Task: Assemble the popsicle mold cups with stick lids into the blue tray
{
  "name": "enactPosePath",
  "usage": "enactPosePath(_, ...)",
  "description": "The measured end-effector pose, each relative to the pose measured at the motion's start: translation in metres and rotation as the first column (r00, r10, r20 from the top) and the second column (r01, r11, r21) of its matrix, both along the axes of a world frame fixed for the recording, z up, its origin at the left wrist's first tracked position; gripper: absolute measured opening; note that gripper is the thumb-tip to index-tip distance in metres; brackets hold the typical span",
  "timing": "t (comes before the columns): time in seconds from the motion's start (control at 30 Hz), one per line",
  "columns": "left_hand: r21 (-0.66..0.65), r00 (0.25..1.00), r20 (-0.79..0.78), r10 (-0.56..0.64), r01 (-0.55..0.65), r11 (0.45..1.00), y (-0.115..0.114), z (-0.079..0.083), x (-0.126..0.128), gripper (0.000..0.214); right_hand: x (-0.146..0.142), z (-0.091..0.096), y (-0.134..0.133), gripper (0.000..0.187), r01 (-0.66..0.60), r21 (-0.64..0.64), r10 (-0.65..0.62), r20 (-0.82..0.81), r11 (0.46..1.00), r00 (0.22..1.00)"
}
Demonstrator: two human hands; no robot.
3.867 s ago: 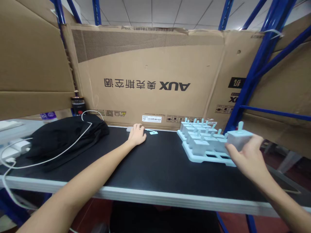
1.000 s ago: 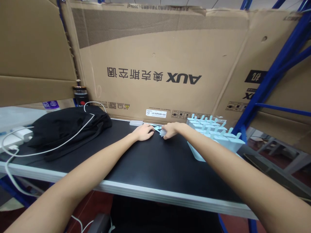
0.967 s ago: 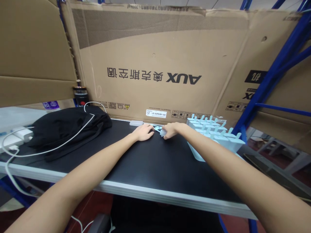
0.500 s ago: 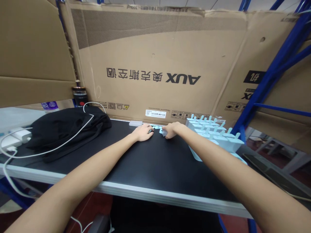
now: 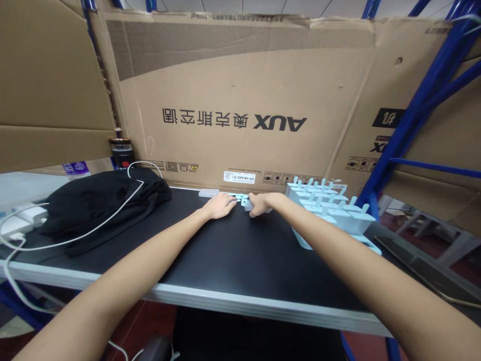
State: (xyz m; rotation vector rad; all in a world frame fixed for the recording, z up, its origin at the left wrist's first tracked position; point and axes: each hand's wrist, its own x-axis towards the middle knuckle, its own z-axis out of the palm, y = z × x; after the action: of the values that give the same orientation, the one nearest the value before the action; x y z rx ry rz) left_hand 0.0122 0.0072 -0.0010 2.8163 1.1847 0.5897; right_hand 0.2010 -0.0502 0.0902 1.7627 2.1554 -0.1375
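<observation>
Both my arms reach across a black table (image 5: 233,260) to its far edge. My left hand (image 5: 221,205) lies palm down with fingers curled, its fingertips at a small pale blue plastic piece (image 5: 242,199). My right hand (image 5: 260,203) is closed in a pinch on the same small blue piece from the right. A pale blue ice-pop mould tray (image 5: 330,213) with several stick handles stands just right of my right forearm.
A large cardboard box (image 5: 240,100) walls off the back. Left lies a black cloth (image 5: 97,205) with a white cable (image 5: 75,238) over it, a dark bottle (image 5: 121,153) behind. Blue shelf posts (image 5: 409,115) rise on the right.
My right hand, which held a mould piece over the tray earlier, has come left beside my left hand at the small blue piece. Over the last second both hands barely shifted.
</observation>
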Motion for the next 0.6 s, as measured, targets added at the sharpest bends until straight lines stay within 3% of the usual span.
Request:
enactPosePath(0.07,0.041,0.999,0.051,-0.008,0.006,0.999,0.003,0.002,-0.002,0.043,0.0,0.003,-0.001,0.088,0.003,-0.067,-0.007,-0.053,0.998,0.999)
enactPosePath(0.2,0.137,0.975,0.215,0.059,-0.09,0.986,0.015,0.012,-0.023,0.03,-0.003,0.007,-0.002,0.066,-0.033,-0.151,-0.004,-0.24,0.988,0.971)
enactPosePath(0.3,0.117,0.926,0.353,0.133,-0.185,0.976,0.033,0.015,-0.051,0.022,-0.01,0.005,-0.001,0.054,-0.084,-0.101,0.039,-0.39,0.991,0.92)
enactPosePath(0.37,0.043,0.889,0.419,0.186,-0.224,0.974,0.044,0.012,-0.07,0.016,-0.02,0.0,0.0,0.039,-0.114,-0.007,0.095,-0.494,0.994,0.864)
enactPosePath(0.43,-0.107,0.806,0.518,0.287,-0.272,0.956,0.053,0.006,-0.085,0.01,-0.033,-0.006,0.003,0.022,-0.111,0.054,0.121,-0.595,0.992,0.795)
enactPosePath(0.5,-0.175,0.761,0.553,0.339,-0.292,0.94,0.058,0.001,-0.096,0.014,-0.046,-0.012,0.006,0.012,-0.055,0.03,0.06,-0.711,0.998,0.701)
enactPosePath(0.6,-0.23,0.709,0.599,0.372,-0.292,0.928,0.057,-0.002,-0.103,0.03,-0.064,-0.022,0.012,0.013,0.081,-0.046,-0.085,-0.803,0.996,0.59)
